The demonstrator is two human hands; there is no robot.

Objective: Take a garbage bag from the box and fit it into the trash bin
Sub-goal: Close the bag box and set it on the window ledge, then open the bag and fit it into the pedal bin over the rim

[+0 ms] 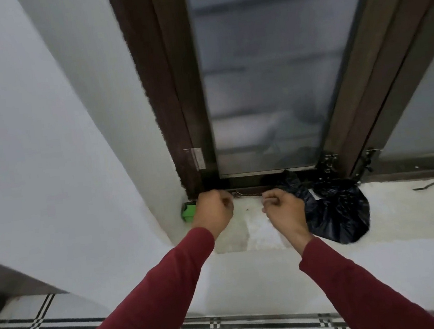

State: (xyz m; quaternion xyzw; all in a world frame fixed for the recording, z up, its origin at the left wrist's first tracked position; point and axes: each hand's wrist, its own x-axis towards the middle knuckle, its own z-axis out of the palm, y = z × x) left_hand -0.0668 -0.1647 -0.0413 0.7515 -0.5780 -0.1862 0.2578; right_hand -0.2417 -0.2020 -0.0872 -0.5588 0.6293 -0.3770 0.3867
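**Windowsill inspection: bag supply at hand, bin out of sight**

The left hand (213, 210) is curled into a loose fist over a small bright-green box (188, 212) wedged in the sill's left corner; whether it pinches anything cannot be told. The right hand (283, 208) is likewise clenched, its knuckles touching a crumpled glossy black plastic garbage bag (337, 212) lying on the white painted windowsill (404, 208); an actual grip on the film is not confirmed.

Handling judgement: the bag is thin, light, limp and slippery. It should be pinched at a bunched edge or the open hem, not the smooth belly, and will tear if dragged over metal.

Edges and room: the dark brown wooden window frame (185, 113) stands directly behind the hands. A thin metal stay hook (246, 194) lies between the hands, with latches (328, 164) just beyond the bag, all likely snag points. The left wall crowds the box. Free room lies toward the person, off the sill's front edge. No trash bin is identifiable.
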